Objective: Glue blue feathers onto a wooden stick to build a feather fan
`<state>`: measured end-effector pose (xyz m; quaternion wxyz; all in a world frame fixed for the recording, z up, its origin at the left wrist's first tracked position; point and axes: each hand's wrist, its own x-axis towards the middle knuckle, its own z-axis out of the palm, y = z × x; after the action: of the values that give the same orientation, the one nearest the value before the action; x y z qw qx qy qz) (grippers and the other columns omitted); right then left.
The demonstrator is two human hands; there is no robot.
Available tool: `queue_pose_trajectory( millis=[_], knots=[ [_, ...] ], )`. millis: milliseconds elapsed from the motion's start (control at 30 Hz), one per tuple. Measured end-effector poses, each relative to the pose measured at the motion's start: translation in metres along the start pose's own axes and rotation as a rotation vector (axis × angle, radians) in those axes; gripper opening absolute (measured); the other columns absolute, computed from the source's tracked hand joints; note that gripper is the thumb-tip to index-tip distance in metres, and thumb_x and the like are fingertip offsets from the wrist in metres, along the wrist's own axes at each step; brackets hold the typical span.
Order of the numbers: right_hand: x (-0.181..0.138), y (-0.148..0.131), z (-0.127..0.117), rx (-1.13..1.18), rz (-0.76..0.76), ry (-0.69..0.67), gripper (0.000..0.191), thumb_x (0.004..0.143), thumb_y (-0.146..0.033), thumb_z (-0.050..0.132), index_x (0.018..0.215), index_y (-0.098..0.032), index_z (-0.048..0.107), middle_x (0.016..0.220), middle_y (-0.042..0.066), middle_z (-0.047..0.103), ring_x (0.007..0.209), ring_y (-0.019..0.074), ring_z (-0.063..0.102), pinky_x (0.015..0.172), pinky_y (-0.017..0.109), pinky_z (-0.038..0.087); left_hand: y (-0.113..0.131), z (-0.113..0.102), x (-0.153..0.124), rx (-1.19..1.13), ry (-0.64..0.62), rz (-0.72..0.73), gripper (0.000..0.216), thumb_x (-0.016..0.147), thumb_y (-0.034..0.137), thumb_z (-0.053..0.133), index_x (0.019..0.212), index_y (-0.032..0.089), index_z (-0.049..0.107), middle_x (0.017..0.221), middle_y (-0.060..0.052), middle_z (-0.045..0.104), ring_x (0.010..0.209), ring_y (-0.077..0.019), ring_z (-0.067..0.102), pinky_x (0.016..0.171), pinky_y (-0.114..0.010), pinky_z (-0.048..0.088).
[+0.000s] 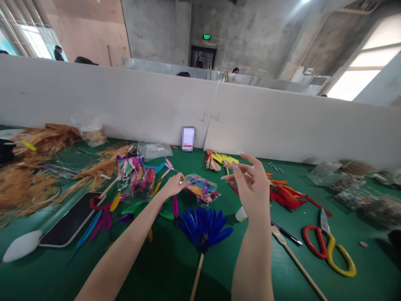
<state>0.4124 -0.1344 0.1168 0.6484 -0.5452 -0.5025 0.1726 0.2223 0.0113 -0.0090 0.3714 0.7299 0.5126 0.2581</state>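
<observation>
My left hand [173,185] reaches forward over the green table [175,267] and its fingers close on the edge of a clear plastic bag of coloured feathers [202,189]. My right hand [249,184] is raised above the table with fingers spread, holding nothing. Just in front of me lies a fan of blue feathers on a wooden stick [203,228]. A small white cup [241,214] sits beside my right wrist.
Another bag of mixed feathers [136,177] and loose feathers lie left. Red-orange feathers [286,196], a yellow feather fan [224,159], red-and-yellow scissors [328,244], a wooden stick [297,263], a dark phone [72,219], straw-coloured fibre piles [28,184] and a white partition [282,121] surround.
</observation>
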Motion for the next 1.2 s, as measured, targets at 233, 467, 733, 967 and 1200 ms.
queue_pose_trajectory(
  millis=[233,467,733,967,1200],
  knots=[
    [0.001,0.004,-0.001,-0.019,0.005,-0.014,0.044,0.086,-0.038,0.056,0.126,-0.027,0.043,0.092,0.003,0.064,0.062,0.0147,0.067,0.060,0.031,0.057,0.003,0.004,-0.008,0.269,-0.012,-0.005,0.051,0.075,0.039,0.064,0.118,0.018,0.047,0.100,-0.012,0.058,0.107,-0.0348,0.053,0.089,-0.041,0.038],
    [-0.002,-0.001,0.008,-0.015,0.028,-0.049,0.042,0.085,-0.037,0.058,0.124,-0.026,0.045,0.093,0.003,0.065,0.060,0.0135,0.067,0.058,0.030,0.056,-0.008,0.014,-0.001,0.250,-0.134,-0.074,0.051,0.076,0.038,0.064,0.118,0.015,0.046,0.068,-0.002,0.060,0.067,-0.0236,0.062,0.059,-0.026,0.040],
    [-0.003,-0.005,0.005,-0.006,0.056,-0.109,0.043,0.085,-0.041,0.056,0.124,-0.025,0.045,0.095,0.004,0.065,0.063,0.0140,0.067,0.061,0.030,0.056,-0.010,0.020,0.002,0.181,-0.153,-0.162,0.047,0.080,0.049,0.057,0.106,0.010,0.050,0.058,-0.001,0.060,0.048,-0.0177,0.057,0.049,-0.025,0.038],
    [0.004,0.019,0.010,-0.574,0.310,-0.424,0.029,0.089,-0.041,0.045,0.110,-0.024,0.055,0.089,0.006,0.069,0.082,0.0254,0.067,0.073,0.040,0.051,-0.009,0.027,0.000,0.233,-0.069,-0.028,0.043,0.070,0.050,0.067,0.094,0.016,0.056,0.100,-0.011,0.060,0.087,-0.0249,0.062,0.073,-0.030,0.045],
    [0.011,0.074,0.041,-0.911,0.571,-0.648,0.056,0.087,-0.043,0.050,0.131,-0.010,0.045,0.130,0.024,0.050,0.115,0.0321,0.056,0.085,0.038,0.046,-0.010,0.030,0.002,0.223,-0.059,-0.034,0.047,0.070,0.041,0.068,0.104,0.015,0.051,0.092,-0.009,0.063,0.089,-0.0273,0.062,0.071,-0.031,0.044]
  ],
)
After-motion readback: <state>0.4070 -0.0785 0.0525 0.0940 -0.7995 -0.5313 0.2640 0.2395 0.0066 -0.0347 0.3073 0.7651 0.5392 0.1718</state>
